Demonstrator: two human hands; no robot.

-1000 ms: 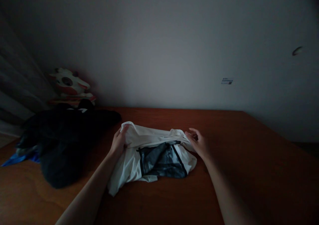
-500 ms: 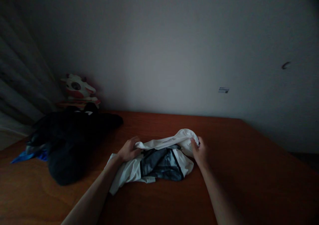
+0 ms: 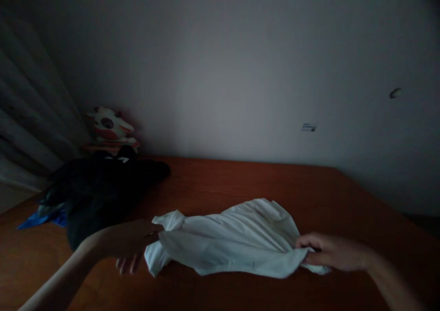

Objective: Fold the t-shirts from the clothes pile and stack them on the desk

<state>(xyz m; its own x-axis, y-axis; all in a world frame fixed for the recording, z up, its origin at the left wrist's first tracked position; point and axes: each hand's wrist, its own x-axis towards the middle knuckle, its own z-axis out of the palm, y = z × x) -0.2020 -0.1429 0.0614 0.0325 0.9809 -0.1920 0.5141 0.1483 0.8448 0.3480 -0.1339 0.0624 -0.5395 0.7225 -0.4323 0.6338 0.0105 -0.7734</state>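
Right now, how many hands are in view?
2: the left hand is at the near left part of the white shirt, and the right hand grips its right end.

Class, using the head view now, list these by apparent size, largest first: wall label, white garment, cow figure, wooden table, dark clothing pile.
1. Wooden table
2. White garment and dark clothing pile: unsure, since the garment lies nearer the camera
3. Cow figure
4. Wall label
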